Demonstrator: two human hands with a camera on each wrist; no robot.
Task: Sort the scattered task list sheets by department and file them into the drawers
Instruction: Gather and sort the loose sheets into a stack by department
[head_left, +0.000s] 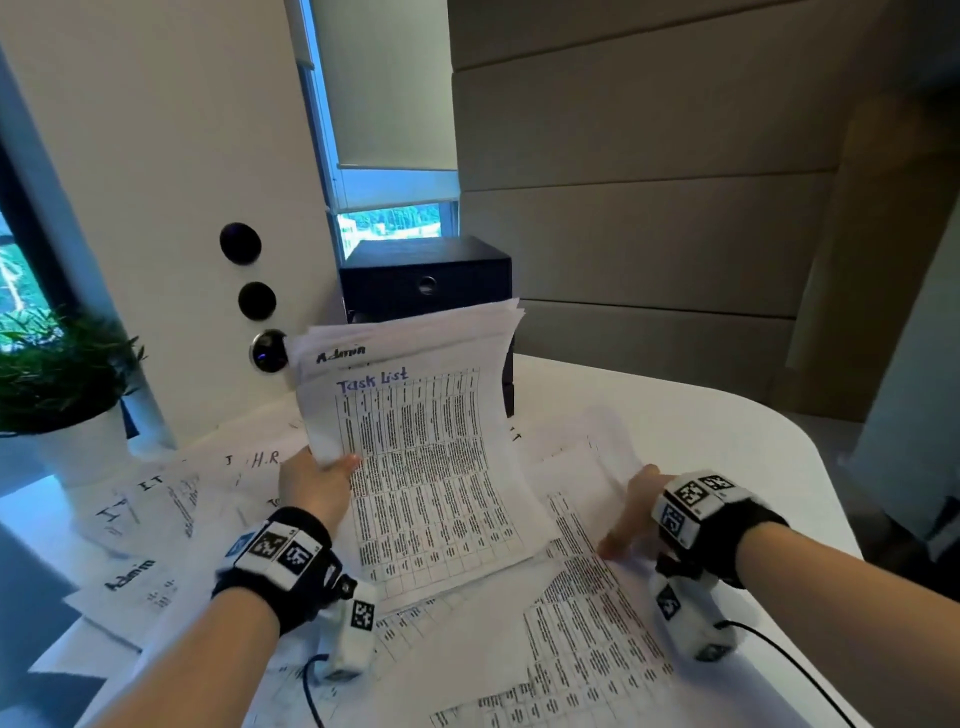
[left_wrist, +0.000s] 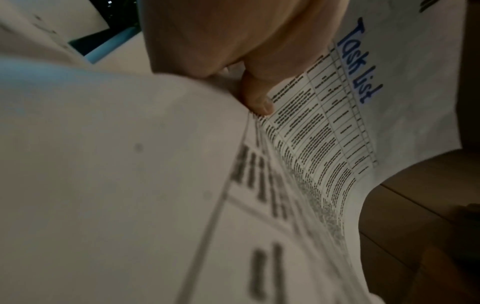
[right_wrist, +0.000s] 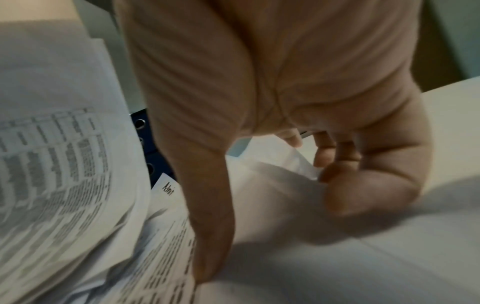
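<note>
L hand (head_left: 317, 486) grips the Admin stack (head_left: 415, 415) by its left edge, thumb on top, fingers curled under; several sheets thick, raised off the tabletop (head_left: 727, 426) w/ the top edge fanned and the lower end drooping onto the loose paper. Top sheet reads "Admin / Task List".

R hand (head_left: 631, 514), right of the stack, is down on a loose sheet (head_left: 587, 582): thumb pressed flat on the print, fingers curled at a lifted corner. Looks like it's starting to pinch that sheet up, but a firm hold isn't clear. Wrist view shows "Admi…" at the sheet's head, so prob. next for the stack.

Progress, judged: early-to-mid sort. One dept partly gathered, nothing filed as far as seen.

- Drawer unit (head_left: 426, 286): directly behind the stack, dark, top drawer closed; lower drawers hidden by the stack.
- Left of the stack: scattered sheets (head_left: 156, 499) marked "H.R", "I.T", and another "Admin" sheet (head_left: 130, 577) nearer the tabletop's front edge. Not yet collected.
- Below the stack: more overlapping printed sheets, headings out of sight.
- Potted plant (head_left: 57, 384) far left, behind the I.T sheets.

Left to do: finish Admin, gather HR + IT, open drawers, file.
</note>
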